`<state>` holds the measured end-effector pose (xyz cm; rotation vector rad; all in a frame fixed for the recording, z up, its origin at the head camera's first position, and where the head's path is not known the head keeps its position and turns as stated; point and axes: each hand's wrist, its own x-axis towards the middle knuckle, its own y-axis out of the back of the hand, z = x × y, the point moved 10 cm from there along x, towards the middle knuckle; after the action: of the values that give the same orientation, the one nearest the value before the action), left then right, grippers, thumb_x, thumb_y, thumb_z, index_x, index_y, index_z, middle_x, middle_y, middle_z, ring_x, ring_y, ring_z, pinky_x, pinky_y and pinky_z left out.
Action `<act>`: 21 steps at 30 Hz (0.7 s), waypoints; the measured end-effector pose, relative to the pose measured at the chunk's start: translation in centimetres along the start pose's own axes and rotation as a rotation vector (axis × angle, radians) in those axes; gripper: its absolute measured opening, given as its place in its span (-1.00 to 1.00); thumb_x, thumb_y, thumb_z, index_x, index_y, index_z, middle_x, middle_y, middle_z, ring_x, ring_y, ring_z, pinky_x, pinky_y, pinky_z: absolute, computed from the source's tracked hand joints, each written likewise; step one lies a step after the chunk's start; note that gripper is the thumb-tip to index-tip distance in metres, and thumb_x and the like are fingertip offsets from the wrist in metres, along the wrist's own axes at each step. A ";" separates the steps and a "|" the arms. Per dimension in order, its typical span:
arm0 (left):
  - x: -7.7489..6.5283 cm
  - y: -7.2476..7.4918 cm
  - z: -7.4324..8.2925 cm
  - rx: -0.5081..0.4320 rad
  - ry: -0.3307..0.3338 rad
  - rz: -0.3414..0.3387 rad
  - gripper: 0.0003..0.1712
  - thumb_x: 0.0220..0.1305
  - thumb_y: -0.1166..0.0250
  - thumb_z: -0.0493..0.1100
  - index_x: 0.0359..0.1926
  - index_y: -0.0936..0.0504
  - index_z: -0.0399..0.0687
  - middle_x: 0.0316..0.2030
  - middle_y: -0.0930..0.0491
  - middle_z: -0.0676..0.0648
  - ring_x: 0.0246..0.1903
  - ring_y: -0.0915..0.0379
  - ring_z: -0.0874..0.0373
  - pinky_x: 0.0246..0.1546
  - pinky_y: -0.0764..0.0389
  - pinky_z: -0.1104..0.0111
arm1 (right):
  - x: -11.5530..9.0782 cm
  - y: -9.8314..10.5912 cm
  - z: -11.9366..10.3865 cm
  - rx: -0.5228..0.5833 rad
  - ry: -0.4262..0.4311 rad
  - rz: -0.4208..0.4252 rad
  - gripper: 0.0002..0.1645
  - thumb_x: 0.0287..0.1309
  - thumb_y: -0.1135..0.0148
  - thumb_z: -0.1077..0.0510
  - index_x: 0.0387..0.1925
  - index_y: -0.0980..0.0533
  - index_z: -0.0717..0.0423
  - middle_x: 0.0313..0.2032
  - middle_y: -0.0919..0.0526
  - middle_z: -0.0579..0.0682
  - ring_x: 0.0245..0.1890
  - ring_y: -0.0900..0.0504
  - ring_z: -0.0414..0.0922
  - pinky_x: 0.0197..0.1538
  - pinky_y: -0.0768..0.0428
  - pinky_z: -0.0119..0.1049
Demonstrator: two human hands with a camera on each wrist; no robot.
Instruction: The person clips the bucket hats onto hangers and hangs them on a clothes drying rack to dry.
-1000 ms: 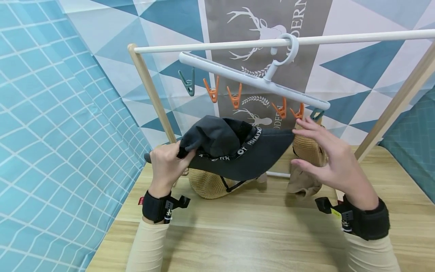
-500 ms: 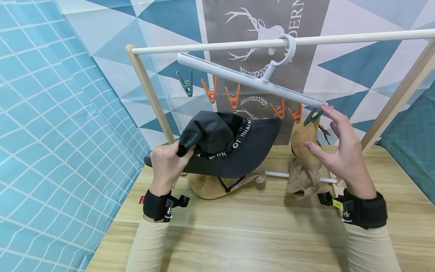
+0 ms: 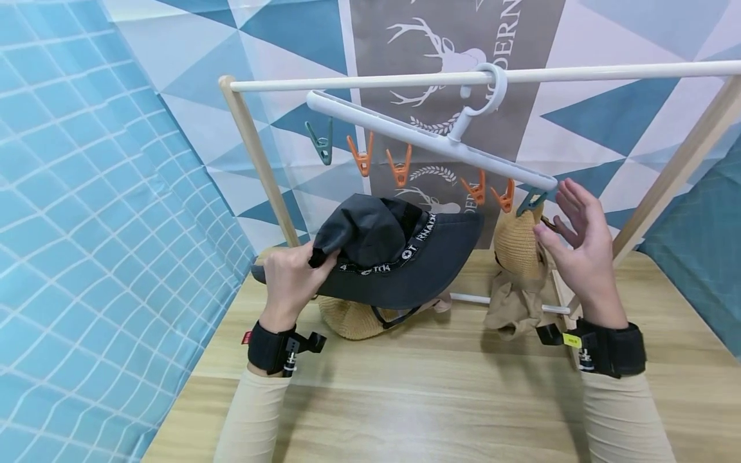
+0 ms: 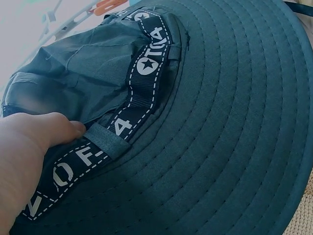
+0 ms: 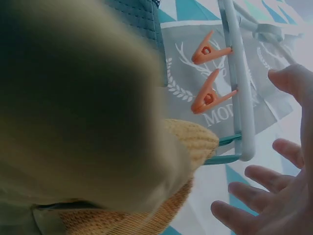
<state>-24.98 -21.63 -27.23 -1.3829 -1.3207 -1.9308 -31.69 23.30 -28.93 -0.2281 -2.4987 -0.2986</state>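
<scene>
My left hand (image 3: 292,280) pinches the crown of a dark wide-brimmed sun hat (image 3: 370,231), held up in front of the rack. White lettering runs along the hat's band (image 4: 146,66). Beside the right end of a pale hanger (image 3: 428,136) is my right hand (image 3: 585,251), fingers spread and nothing in its grasp. A straw hat with tan cloth (image 3: 515,241) hangs there from a green clip (image 3: 531,200); in the right wrist view, blurred tan cloth (image 5: 98,122) covers much of the left side.
The hanger hooks over the white rail (image 3: 359,82) of a wooden-legged rack. Several orange clips (image 3: 399,168) and a green clip (image 3: 321,143) dangle from it. Behind the dark hat, another straw hat (image 3: 350,319) lies on the wooden table (image 3: 393,399).
My right hand has moved from the dark hat's brim edge rightward to the hanger's end. The brim has drawn slightly left, uncovering more of the hanging straw hat. My left hand keeps its hold.
</scene>
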 end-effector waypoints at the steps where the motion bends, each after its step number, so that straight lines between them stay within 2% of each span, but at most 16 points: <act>1: 0.1 -0.1 0.1 -0.002 -0.003 -0.006 -0.54 0.28 -0.59 -0.24 -0.56 -0.45 -0.06 -0.79 -0.21 -0.09 -0.78 -0.07 0.07 -0.45 0.13 0.39 | 0.1 0.1 0.4 0.045 -0.013 0.005 -0.05 0.46 -0.38 0.31 0.75 -0.26 -0.02 0.73 -0.34 0.13 0.76 -0.36 0.04 0.62 -0.48 -0.39; 6: 0.2 -0.4 0.2 0.000 -0.008 -0.015 -0.49 0.29 -0.58 -0.23 -0.59 -0.40 -0.05 -0.79 -0.19 -0.08 -0.79 -0.03 0.08 -0.45 0.15 0.39 | 0.8 0.4 2.3 0.274 -0.069 -0.001 -0.15 0.55 -0.32 0.30 0.74 -0.28 0.04 0.64 -0.45 0.11 0.62 -0.52 -0.18 0.39 -0.58 -0.63; 9: 0.1 -0.3 0.3 0.006 -0.010 -0.014 -0.42 0.28 -0.59 -0.22 -0.63 -0.33 -0.04 -0.79 -0.16 -0.07 -0.79 0.01 0.09 -0.44 0.18 0.39 | 1.8 0.4 3.0 0.378 -0.079 -0.008 -0.21 0.59 -0.27 0.29 0.73 -0.30 0.07 0.50 -0.58 0.02 0.46 -0.63 -0.28 0.31 -0.64 -0.63; 13: 0.0 -0.4 0.4 0.013 -0.017 -0.024 -0.37 0.30 -0.60 -0.20 -0.64 -0.29 -0.02 -0.79 -0.15 -0.07 -0.78 0.04 0.11 -0.42 0.19 0.38 | 3.0 0.5 3.1 0.528 -0.069 -0.027 -0.27 0.62 -0.20 0.35 0.70 -0.33 0.12 0.33 -0.68 -0.08 0.34 -0.70 -0.27 0.29 -0.69 -0.55; 16: -0.1 -0.6 0.5 0.022 -0.022 -0.033 -0.37 0.30 -0.61 -0.19 -0.63 -0.30 -0.01 -0.79 -0.16 -0.07 -0.78 0.04 0.12 -0.41 0.19 0.38 | 3.7 0.4 3.1 0.584 -0.072 -0.057 -0.35 0.64 -0.20 0.35 0.64 -0.42 0.14 0.26 -0.72 -0.07 0.30 -0.74 -0.26 0.27 -0.72 -0.50; 21: -0.1 -0.6 0.5 0.035 -0.022 -0.038 -0.40 0.28 -0.63 -0.19 -0.62 -0.34 -0.01 -0.79 -0.17 -0.07 -0.78 0.03 0.12 -0.42 0.19 0.39 | 4.3 0.1 3.2 0.605 -0.097 -0.109 -0.45 0.63 -0.24 0.33 0.54 -0.54 0.14 0.14 -0.76 -0.06 0.22 -0.77 -0.28 0.24 -0.74 -0.50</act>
<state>-25.13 -20.94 -27.54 -1.3754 -1.3942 -1.9129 -36.87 24.59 -28.86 0.1440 -2.5693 0.4358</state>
